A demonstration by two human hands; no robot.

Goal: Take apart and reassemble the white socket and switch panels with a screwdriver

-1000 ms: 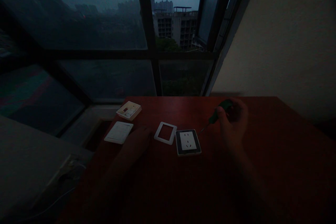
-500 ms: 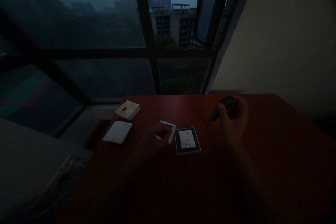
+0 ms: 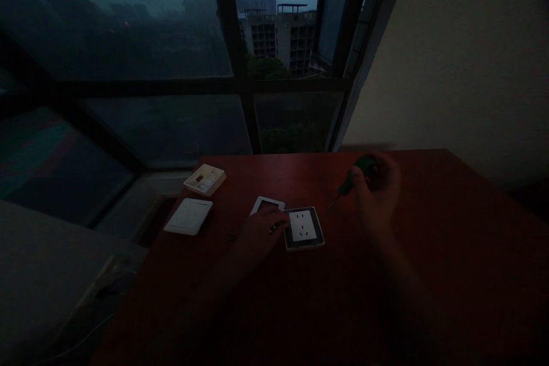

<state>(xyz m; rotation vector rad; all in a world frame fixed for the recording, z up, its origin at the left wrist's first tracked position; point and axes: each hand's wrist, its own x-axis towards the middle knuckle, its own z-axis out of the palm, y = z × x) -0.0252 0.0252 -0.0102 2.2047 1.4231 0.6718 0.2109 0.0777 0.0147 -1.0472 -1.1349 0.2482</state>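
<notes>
A white wall socket with a dark border lies face up on the table. My left hand is at its left edge, fingers curled and fingertips pressed to that edge. Just behind this hand lies a white cover frame, partly hidden by the fingers. My right hand is closed around the green handle of a screwdriver. The screwdriver's tip points down and left, close to the socket's right side but apart from it.
On the left of the brown table are a white switch plate and an open white mounting box. Small dark pieces, perhaps screws, lie left of my left hand. Windows and a wall stand behind.
My left hand has turned from over the cover frame to the socket's left edge, fingers now curled there. The screwdriver stays in my right hand, almost unmoved. The view has shifted slightly.
</notes>
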